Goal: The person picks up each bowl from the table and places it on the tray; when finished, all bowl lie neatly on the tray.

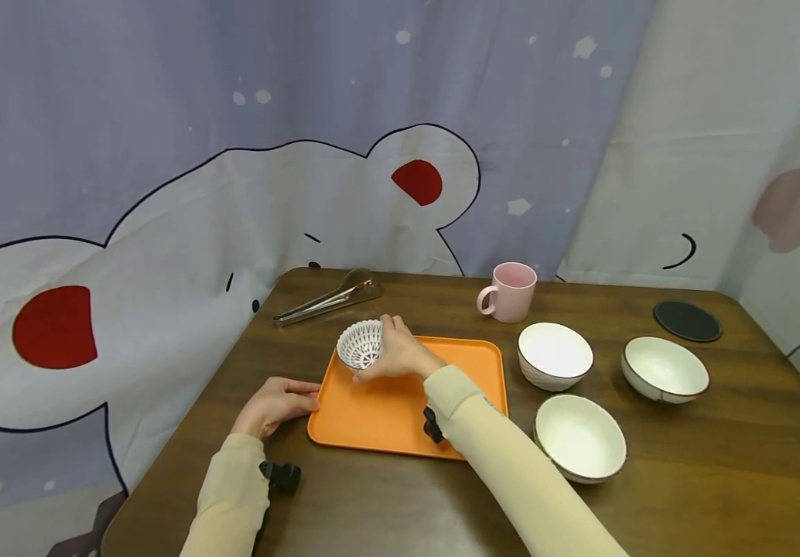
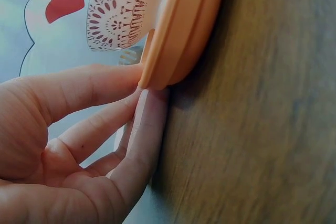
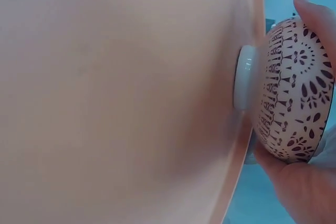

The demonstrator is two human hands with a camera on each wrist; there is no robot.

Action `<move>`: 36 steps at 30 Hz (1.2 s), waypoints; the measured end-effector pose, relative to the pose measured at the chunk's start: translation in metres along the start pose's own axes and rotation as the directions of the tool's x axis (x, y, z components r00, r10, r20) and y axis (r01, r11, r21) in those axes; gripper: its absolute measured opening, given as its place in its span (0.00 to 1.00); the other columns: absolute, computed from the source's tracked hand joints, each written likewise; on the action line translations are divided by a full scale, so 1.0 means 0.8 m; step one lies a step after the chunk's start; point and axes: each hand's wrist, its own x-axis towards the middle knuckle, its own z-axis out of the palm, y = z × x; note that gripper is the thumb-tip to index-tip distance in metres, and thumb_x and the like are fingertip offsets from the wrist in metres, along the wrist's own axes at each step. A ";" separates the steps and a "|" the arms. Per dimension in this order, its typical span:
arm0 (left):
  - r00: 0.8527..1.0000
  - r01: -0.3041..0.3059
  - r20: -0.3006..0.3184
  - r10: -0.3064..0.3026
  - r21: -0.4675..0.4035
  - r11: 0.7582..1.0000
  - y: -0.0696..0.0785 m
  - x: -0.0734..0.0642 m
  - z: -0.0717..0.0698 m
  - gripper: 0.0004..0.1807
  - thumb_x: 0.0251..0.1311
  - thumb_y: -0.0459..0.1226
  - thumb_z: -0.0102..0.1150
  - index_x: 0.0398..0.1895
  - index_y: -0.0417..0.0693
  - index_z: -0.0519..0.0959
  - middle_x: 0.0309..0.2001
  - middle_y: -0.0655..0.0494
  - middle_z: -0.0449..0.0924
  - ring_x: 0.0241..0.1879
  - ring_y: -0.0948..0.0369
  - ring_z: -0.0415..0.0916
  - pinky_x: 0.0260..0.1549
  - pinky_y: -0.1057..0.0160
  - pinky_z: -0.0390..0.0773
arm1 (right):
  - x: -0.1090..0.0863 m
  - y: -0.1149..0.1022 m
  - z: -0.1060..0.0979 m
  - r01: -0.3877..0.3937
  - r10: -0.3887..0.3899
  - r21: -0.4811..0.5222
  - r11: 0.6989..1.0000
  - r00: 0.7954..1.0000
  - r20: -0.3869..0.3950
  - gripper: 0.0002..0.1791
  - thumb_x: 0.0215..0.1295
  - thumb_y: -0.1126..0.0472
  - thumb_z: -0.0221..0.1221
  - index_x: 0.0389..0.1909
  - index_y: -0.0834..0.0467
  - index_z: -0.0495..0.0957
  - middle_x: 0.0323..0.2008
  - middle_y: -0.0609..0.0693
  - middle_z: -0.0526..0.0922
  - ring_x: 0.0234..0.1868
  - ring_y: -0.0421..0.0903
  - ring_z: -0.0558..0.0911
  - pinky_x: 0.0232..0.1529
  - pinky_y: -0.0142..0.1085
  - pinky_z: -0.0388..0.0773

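Observation:
A white bowl with a dark lace-like print (image 1: 358,345) is at the far left corner of an orange tray (image 1: 382,414). My right hand (image 1: 396,354) grips this bowl by its sides, thumb and fingers apart around it. In the right wrist view the bowl's white foot (image 3: 244,77) is at the tray's surface; whether it bears full weight I cannot tell. My left hand (image 1: 278,404) pinches the tray's left edge. The left wrist view shows one finger against the rim (image 2: 152,59) and another finger (image 2: 149,124) beneath it, just above the wood.
Right of the tray stand a white textured bowl (image 1: 555,352), a cream bowl (image 1: 581,437) and another dark-rimmed bowl (image 1: 664,370). A pink mug (image 1: 513,292) and a black round coaster (image 1: 687,320) lie farther back. Tongs (image 1: 330,300) rest behind the tray on the wooden table (image 1: 358,503).

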 end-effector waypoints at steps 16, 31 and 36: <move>1.000 0.014 -0.014 -0.014 -0.004 1.000 0.005 0.005 0.003 0.26 0.56 0.22 0.61 0.60 0.23 0.71 0.54 0.33 0.79 0.45 0.61 0.81 0.48 0.59 0.82 | -0.009 -0.003 -0.006 -0.023 0.024 0.027 0.999 0.999 -0.028 0.77 0.34 0.36 0.77 0.78 0.58 0.38 0.76 0.61 0.44 0.74 0.61 0.51 0.71 0.52 0.61; 1.000 0.018 -0.024 -0.018 0.025 1.000 0.003 -0.001 0.003 0.27 0.56 0.23 0.61 0.60 0.23 0.71 0.56 0.33 0.78 0.49 0.58 0.81 0.50 0.57 0.81 | -0.024 -0.017 -0.031 -0.016 0.019 0.031 0.999 0.996 -0.092 0.73 0.34 0.37 0.77 0.76 0.60 0.45 0.71 0.62 0.55 0.72 0.58 0.57 0.71 0.50 0.62; 0.999 0.024 -0.028 -0.023 0.029 0.999 0.004 -0.001 0.004 0.27 0.56 0.23 0.61 0.60 0.23 0.71 0.56 0.34 0.78 0.49 0.58 0.81 0.50 0.58 0.81 | -0.036 -0.025 -0.039 -0.020 0.030 0.081 0.996 0.993 -0.116 0.72 0.35 0.38 0.78 0.77 0.59 0.46 0.72 0.60 0.56 0.70 0.56 0.62 0.70 0.49 0.65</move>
